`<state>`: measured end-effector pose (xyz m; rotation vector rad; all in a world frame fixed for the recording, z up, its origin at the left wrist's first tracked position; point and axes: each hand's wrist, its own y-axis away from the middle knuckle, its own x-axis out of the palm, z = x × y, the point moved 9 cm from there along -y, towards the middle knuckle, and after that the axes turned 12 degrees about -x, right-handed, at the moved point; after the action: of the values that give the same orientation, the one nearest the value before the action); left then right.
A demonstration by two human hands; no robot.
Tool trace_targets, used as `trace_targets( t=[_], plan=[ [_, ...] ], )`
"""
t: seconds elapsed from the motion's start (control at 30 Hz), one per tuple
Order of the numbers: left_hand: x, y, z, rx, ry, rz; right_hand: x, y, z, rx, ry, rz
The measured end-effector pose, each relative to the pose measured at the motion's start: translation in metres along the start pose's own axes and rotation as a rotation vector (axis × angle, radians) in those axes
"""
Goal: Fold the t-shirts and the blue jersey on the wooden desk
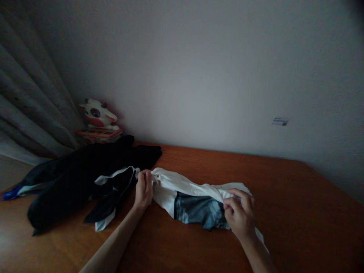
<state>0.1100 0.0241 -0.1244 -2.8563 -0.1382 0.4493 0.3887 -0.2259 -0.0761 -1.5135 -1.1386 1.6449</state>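
A white piece of clothing [180, 178] with a dark grey-blue printed panel [196, 208] lies bunched on the wooden table. My left hand [144, 189] is closed on its left end, the fingers wrapped round the cloth. At the other end, my right hand [240, 210] pinches the white fabric between thumb and fingers. Between the two hands the cloth forms a long loose roll, with the printed part hanging toward me. Some of the cloth at the right is hidden behind my right hand and wrist. The exact kind of garment cannot be made out.
Dark clothes [76, 178] lie in a heap on the left of the table [284, 212], with a white strap [116, 174] near my left hand. A cow-shaped toy keyboard [98, 121] stands behind them by the curtain [31, 94]. The wall [204, 76] closes off the back.
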Motion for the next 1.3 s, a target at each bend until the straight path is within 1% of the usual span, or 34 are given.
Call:
trace_targets(
  t=[0.03, 0.07, 0.1, 0.2, 0.27, 0.33, 0.4, 0.47, 0.53, 0.6, 0.63, 0.67, 0.77, 0.8, 0.83, 0.87, 0.9, 0.97, 1.03, 1.1, 1.17, 1.23, 1.3],
  plan=[
    [-0.005, -0.002, 0.003, -0.01, 0.032, -0.009, 0.001, 0.0, 0.0, -0.006, -0.032, 0.019],
    [-0.007, -0.003, 0.005, -0.02, 0.052, 0.018, 0.003, 0.001, -0.001, -0.005, -0.083, 0.046],
    [-0.004, -0.004, 0.006, -0.035, 0.055, 0.075, 0.005, 0.002, -0.002, 0.001, -0.143, 0.077],
    [0.015, 0.002, 0.006, -0.041, -0.07, 0.306, 0.016, 0.006, -0.002, 0.018, -0.297, 0.195],
    [0.026, 0.012, -0.001, 0.026, -0.223, 0.408, 0.023, 0.01, -0.004, 0.061, -0.308, 0.267],
    [0.031, 0.019, -0.005, 0.09, -0.376, 0.427, 0.03, 0.016, -0.011, 0.152, -0.258, 0.32],
    [0.031, 0.023, -0.003, 0.106, -0.515, 0.411, 0.036, 0.022, -0.018, 0.244, -0.192, 0.368],
    [0.034, 0.025, -0.002, 0.153, -0.612, 0.42, 0.044, 0.027, -0.02, 0.293, -0.167, 0.418],
    [0.04, 0.031, -0.006, 0.285, -0.616, 0.476, 0.051, 0.028, -0.019, 0.304, -0.191, 0.457],
    [0.045, 0.037, -0.013, 0.415, -0.55, 0.525, 0.054, 0.025, -0.017, 0.286, -0.233, 0.449],
    [0.044, 0.038, -0.017, 0.449, -0.503, 0.521, 0.051, 0.021, -0.017, 0.266, -0.243, 0.409],
    [0.041, 0.037, -0.02, 0.458, -0.45, 0.488, 0.045, 0.016, -0.016, 0.242, -0.239, 0.345],
    [0.02, 0.028, -0.028, 0.395, -0.238, 0.297, 0.016, 0.001, -0.014, 0.169, -0.173, 0.078],
    [0.013, 0.026, -0.03, 0.368, -0.166, 0.24, 0.007, -0.003, -0.011, 0.142, -0.159, 0.007],
    [0.007, 0.026, -0.03, 0.347, -0.111, 0.203, 0.001, -0.006, -0.007, 0.111, -0.161, -0.036],
    [0.005, 0.026, -0.03, 0.339, -0.08, 0.191, 0.0, -0.008, -0.001, 0.076, -0.183, -0.044],
    [0.006, 0.028, -0.03, 0.347, -0.075, 0.201, 0.002, -0.01, 0.005, 0.042, -0.219, -0.024],
    [0.015, 0.035, -0.032, 0.415, -0.117, 0.263, 0.011, -0.01, 0.015, 0.009, -0.298, 0.049],
    [0.025, 0.041, -0.033, 0.48, -0.167, 0.325, 0.02, -0.007, 0.017, 0.043, -0.359, 0.093],
    [0.028, 0.041, -0.031, 0.478, -0.163, 0.335, 0.023, -0.003, 0.012, 0.132, -0.411, 0.089],
    [0.024, 0.036, -0.029, 0.428, -0.111, 0.305, 0.026, 0.001, 0.005, 0.25, -0.523, 0.113],
    [0.018, 0.031, -0.03, 0.392, -0.049, 0.264, 0.035, 0.007, 0.001, 0.406, -0.688, 0.214],
    [0.01, 0.027, -0.033, 0.373, 0.009, 0.217, 0.049, 0.015, 0.003, 0.555, -0.837, 0.383]
  ],
)
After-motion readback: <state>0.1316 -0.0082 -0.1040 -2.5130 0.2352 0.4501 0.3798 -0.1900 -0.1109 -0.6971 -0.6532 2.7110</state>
